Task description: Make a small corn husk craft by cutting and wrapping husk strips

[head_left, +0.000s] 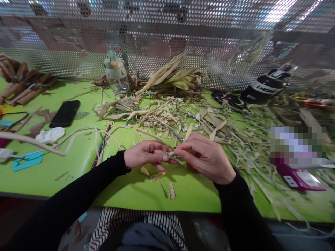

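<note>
Over the near middle of the green table, my left hand (149, 154) and my right hand (201, 153) meet at a small strip of dried corn husk (171, 153). My left thumb and fingers pinch it from one side. The right fingertips grip its other end; part of the strip is hidden behind them. Scissors (176, 134) with an orange-red handle lie beneath my right hand, mostly covered by it. Small cut husk pieces (157, 176) are scattered on the table just below my hands.
Husk scraps (167, 113) spread across the middle and right. Behind them stand a clear bottle (116, 75) and whole husks (167, 75) before a perforated metal screen (162, 38). A black bottle (267, 85) leans at right. A phone (65, 113) and white cable (60, 150) lie left.
</note>
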{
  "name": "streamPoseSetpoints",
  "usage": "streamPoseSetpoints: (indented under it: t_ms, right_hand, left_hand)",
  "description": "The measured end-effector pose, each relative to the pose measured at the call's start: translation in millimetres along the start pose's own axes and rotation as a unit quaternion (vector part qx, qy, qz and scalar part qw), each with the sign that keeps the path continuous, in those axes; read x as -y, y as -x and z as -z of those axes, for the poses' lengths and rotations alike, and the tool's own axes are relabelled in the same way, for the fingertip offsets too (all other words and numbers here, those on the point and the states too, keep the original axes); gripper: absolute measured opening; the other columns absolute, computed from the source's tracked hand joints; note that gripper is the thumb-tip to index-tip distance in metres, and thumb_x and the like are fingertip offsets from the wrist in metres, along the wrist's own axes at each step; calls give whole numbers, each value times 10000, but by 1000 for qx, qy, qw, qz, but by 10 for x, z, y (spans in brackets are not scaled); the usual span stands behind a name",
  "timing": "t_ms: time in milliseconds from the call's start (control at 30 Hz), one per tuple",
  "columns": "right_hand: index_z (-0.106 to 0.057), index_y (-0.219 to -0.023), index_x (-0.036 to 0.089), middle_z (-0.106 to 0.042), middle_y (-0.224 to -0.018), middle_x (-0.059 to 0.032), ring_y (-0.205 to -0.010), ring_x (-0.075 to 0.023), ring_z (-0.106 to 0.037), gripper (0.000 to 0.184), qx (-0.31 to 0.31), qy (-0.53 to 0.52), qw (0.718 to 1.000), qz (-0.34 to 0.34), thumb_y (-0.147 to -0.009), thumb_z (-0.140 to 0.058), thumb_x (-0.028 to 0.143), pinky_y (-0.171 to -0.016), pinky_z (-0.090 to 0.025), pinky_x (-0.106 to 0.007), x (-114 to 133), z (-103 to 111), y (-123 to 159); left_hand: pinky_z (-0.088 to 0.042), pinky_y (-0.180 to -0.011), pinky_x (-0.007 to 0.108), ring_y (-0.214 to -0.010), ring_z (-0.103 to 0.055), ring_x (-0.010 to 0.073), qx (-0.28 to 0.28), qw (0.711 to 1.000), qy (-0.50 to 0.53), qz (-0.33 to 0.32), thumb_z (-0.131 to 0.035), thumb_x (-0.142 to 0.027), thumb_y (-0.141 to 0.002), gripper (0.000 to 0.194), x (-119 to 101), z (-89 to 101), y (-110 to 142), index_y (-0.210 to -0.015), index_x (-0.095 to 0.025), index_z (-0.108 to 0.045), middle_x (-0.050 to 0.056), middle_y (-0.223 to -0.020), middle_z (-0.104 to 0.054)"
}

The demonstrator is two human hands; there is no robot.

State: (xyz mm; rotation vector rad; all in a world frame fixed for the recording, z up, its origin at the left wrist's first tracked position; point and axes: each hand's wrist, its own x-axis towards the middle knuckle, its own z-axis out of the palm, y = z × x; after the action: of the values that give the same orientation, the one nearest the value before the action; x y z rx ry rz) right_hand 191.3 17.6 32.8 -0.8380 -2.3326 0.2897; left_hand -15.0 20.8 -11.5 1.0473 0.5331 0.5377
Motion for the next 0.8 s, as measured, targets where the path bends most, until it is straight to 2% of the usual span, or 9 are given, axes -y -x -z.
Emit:
streamPoseSetpoints:
  t_ms: [167, 267, 400, 533, 700, 800]
  right_hand:
    - [-665, -756, 162, -585, -649, -35, -598, -118, -507, 232, 69, 12, 998, 7, -892, -519, 281, -529, -378, -230, -26, 34, 0]
    - [-662, -771, 156, -592, -671, -42, -614, -121, -510, 235, 76, 44, 996, -1, -899, -505, 275, -539, -373, -232, -23, 12, -3]
    - [-662, -791, 159, -591, -682, -42, -632, -122, -520, 226, 91, 50, 994, 14, -904, -492, 256, -552, -382, -230, -8, -13, 6]
    - [-643, -772, 164, -597, -686, -36, -635, -121, -519, 205, 60, 45, 997, 18, -895, -504, 250, -553, -382, -226, -4, -13, 12]
    - [-613, -752, 153, -571, -654, -25, -596, -112, -497, 182, 50, 40, 998, 5, -885, -520, 236, -532, -362, -224, -8, -39, 5]
    - [-600, -752, 159, -563, -651, -22, -587, -114, -487, 170, 24, 65, 998, -14, -881, -524, 241, -532, -355, -230, -6, -67, -1]
  left_hand:
    - [-550, -726, 270, -877, -665, 162, -25, 999, -18, -10, -679, -245, -760, 314, 36, -5, -1, -1044, -125, -619, 112, -971, -705]
    - [-545, -745, 276, -793, -658, 129, -25, 999, -37, -4, -684, -284, -751, 313, 65, -12, -11, -1019, -130, -640, 89, -936, -707]
    - [-533, -778, 281, -831, -649, 134, -22, 999, -38, 15, -693, -341, -732, 342, 83, -21, -29, -1007, -140, -654, 67, -891, -709]
    - [-534, -772, 302, -831, -648, 149, -31, 998, -53, 10, -689, -368, -734, 368, 60, -32, -25, -1001, -119, -650, 94, -910, -703]
    - [-539, -744, 314, -835, -650, 160, -76, 995, -59, -11, -697, -341, -730, 338, 44, -38, -17, -987, -129, -638, 93, -935, -695]
    - [-536, -740, 297, -879, -648, 167, -61, 997, -43, -3, -691, -351, -735, 311, 39, -35, -19, -944, -127, -639, 95, -922, -699]
